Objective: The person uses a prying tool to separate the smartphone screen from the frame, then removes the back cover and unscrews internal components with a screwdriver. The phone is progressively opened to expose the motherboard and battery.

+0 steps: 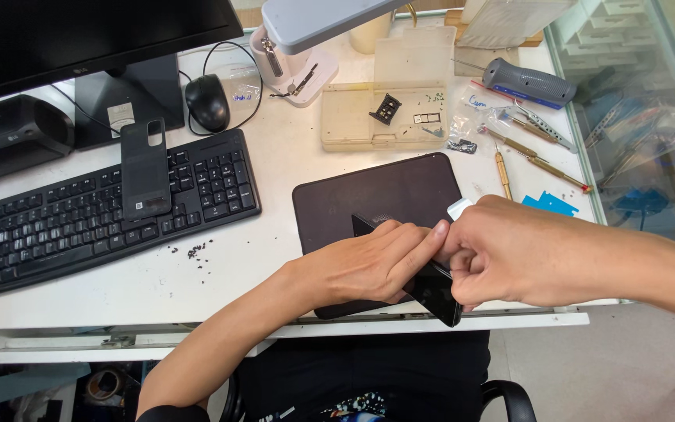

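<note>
A black smartphone [432, 291] lies slanted over the front edge of a dark work mat [376, 195]. My left hand [369, 266] presses down on it, fingers stretched along its upper side. From the right, my right hand [501, 254] is closed at the phone's right edge and pinches a small white piece [459, 208] between thumb and fingers. Most of the phone is hidden under both hands.
A black keyboard [80, 219] with a dark phone back cover [144, 168] on it lies at left, near a mouse [207, 101] and a monitor stand. A clear parts tray [388, 109], screwdrivers [537, 160] and tweezers sit behind the mat. Tiny screws [195, 251] lie by the keyboard.
</note>
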